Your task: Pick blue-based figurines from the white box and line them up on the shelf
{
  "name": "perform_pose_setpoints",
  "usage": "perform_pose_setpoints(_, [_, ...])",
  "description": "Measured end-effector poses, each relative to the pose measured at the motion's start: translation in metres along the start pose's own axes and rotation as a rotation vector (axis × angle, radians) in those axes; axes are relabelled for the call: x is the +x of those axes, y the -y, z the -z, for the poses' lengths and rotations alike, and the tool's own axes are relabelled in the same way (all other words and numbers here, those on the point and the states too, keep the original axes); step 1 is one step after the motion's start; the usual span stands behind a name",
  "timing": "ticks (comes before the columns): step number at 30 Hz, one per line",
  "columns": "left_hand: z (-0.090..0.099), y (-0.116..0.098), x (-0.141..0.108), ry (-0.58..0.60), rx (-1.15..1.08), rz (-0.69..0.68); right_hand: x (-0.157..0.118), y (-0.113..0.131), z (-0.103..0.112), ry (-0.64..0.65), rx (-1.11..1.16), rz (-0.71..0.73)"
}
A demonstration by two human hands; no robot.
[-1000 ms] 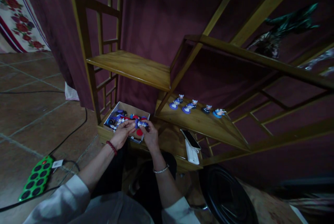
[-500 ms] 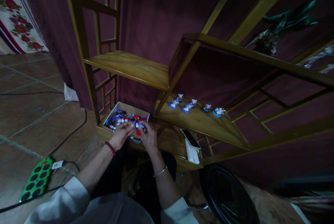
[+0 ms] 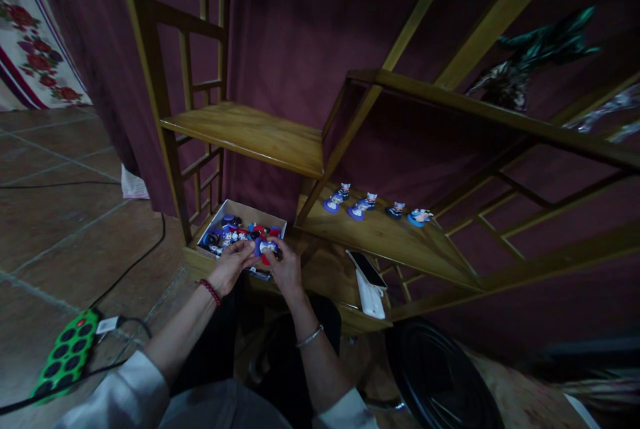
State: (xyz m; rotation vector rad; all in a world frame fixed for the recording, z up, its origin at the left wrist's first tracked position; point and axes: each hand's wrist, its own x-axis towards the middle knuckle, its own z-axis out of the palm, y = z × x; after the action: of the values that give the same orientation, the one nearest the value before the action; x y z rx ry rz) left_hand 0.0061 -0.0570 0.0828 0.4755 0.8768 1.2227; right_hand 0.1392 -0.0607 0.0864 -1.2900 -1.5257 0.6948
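Between my two hands is a small purple and white figurine (image 3: 267, 247) with a round purple base. My left hand (image 3: 233, 265) pinches its base side, and my right hand (image 3: 285, 266) grips the other side with bent fingers. Right behind and below them stands an open cardboard box (image 3: 225, 208) filled with more small figurines and parts in purple, white, red and black. Over on the wooden shelf (image 3: 400, 242) to the right, several finished-looking figurines (image 3: 357, 209) on purple, dark and blue round bases stand in a loose group.
A phone (image 3: 367, 268) leans on a white object (image 3: 371, 297) at the lower board's right end. A black round stool (image 3: 443, 376) is at lower right. The green power strip (image 3: 67, 354) and its cables lie on the tiled floor at left. An upper shelf (image 3: 245, 132) juts out above the box.
The figurine has turned slightly, so more of its white part faces me. My right fingers have shifted on it. The whole view has moved slightly.
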Motion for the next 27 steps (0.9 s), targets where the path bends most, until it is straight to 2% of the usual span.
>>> perform_pose_setpoints(7, [0.004, -0.001, -0.001, -0.026, -0.046, 0.022, 0.001, -0.010, -0.007, 0.027, 0.115, -0.131])
perform_pose_setpoints(15, [0.006, -0.005, -0.002, 0.008, -0.056, 0.005, 0.000, -0.011, -0.013, -0.005, 0.296, -0.244])
perform_pose_setpoints(27, [0.001, -0.004, -0.004, -0.022, -0.025, 0.002, -0.003, -0.015, -0.014, 0.004, 0.177, -0.176])
